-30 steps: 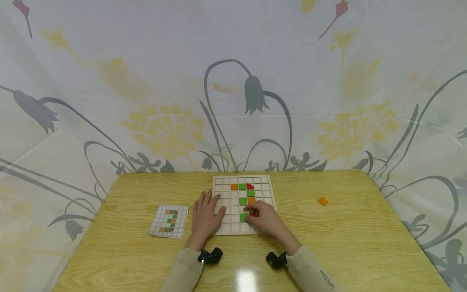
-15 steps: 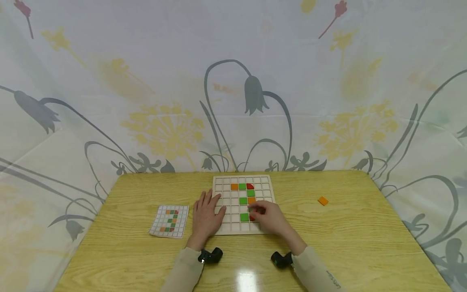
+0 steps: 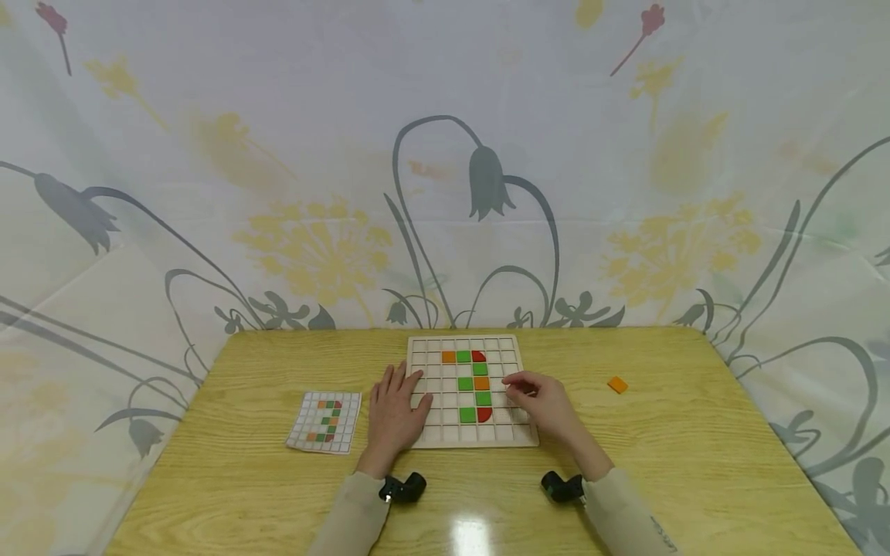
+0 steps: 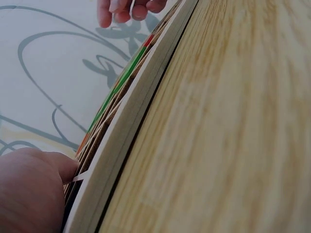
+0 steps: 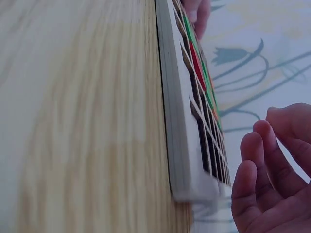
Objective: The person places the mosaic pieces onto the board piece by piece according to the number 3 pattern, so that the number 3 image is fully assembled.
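A pale grid board (image 3: pixel 514 438) lies on the table under both hands. Along its left edge rests my left hand (image 3: pixel 398 417), fingers spread and thumb on the grid. Over the right side of the board hovers my right hand (image 3: pixel 549 403), its fingers loosely bent; in the right wrist view the fingers (image 5: pixel 263 141) hold nothing. Several tiles sit in the cells, including an orange square (image 3: pixel 448 357), a red rounded tile (image 3: pixel 478 356) at the top and green squares (image 3: pixel 480 370). Low on the board, a red rounded tile (image 3: pixel 484 415) lies beside a green square (image 3: pixel 467 415).
Left of the board is a paper card (image 3: pixel 299 439) printed with a grid and coloured pattern. A loose orange tile (image 3: pixel 617 384) lies on the wooden table (image 3: pixel 667 440) to the right. A floral curtain (image 3: pixel 334 139) hangs behind the table.
My right hand has let go of the red rounded tile, which now sits in a lower cell, and has drawn back to the right. My left hand has stayed in place.
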`<state>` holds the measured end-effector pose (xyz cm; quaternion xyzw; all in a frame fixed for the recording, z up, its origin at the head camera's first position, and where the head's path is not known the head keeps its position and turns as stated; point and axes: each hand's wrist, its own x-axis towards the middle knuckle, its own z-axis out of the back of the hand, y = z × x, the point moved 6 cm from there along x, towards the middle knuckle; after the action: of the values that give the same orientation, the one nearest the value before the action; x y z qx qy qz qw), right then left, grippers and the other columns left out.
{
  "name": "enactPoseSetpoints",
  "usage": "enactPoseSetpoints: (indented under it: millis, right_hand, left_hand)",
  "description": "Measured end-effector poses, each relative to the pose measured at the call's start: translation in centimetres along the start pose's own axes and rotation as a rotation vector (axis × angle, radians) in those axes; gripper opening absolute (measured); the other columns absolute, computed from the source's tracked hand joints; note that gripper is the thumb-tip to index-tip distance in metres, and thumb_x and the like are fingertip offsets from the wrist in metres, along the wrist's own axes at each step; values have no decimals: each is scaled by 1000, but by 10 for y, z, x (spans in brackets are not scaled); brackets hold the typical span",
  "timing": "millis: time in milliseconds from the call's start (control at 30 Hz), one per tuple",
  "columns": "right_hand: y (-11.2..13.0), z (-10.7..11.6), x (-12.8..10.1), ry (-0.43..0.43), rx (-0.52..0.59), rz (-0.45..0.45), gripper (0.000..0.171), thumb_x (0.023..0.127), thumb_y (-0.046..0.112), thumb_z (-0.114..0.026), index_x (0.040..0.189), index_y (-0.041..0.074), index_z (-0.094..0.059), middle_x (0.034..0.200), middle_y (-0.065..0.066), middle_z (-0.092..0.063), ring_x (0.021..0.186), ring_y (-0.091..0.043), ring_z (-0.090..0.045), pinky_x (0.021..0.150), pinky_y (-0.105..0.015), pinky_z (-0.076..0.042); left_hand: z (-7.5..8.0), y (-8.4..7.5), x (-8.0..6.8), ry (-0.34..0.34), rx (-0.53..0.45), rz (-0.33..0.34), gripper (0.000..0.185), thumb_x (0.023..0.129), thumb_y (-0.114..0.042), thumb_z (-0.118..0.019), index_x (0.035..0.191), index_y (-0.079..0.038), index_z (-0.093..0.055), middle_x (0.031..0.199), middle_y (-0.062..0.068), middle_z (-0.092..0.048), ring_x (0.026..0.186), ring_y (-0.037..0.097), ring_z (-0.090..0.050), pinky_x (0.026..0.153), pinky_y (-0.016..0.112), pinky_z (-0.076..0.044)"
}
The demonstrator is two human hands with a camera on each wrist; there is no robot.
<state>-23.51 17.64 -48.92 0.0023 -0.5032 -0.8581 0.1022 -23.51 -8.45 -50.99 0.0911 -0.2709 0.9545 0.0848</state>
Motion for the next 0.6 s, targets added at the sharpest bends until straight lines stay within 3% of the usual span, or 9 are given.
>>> enactPoseSetpoints:
  millis: [233, 467, 600]
  right_hand:
    - [-13, 32, -3, -67, -50, -13, 19, 96, 6, -66, 113, 0, -72, 99, -8, -70, 87, -20, -63, 72, -28, -53]
    - [-29, 65, -11, -114, -117, -11, 24, 98, 11, -64, 117, -2, -69, 108, -12, -70, 98, -24, -63, 83, -31, -53]
    - [-36, 83, -19, -127, -134, -13, 25, 99, 12, -63, 120, -2, -68, 111, -16, -68, 99, -29, -63, 78, -29, -54]
  left_hand:
    - [0, -1, 0, -12, 6, -7, 47, 98, -36, -59, 139, -12, -59, 155, 16, -38, 146, 40, -25, 113, 60, -22]
    - [1, -2, 0, -15, 1, -7, 47, 98, -35, -60, 139, -12, -59, 155, 15, -39, 146, 40, -25, 113, 61, -21]
    - [0, -1, -1, -9, 5, -2, 47, 98, -35, -60, 139, -13, -58, 156, 15, -38, 146, 39, -25, 114, 61, -21]
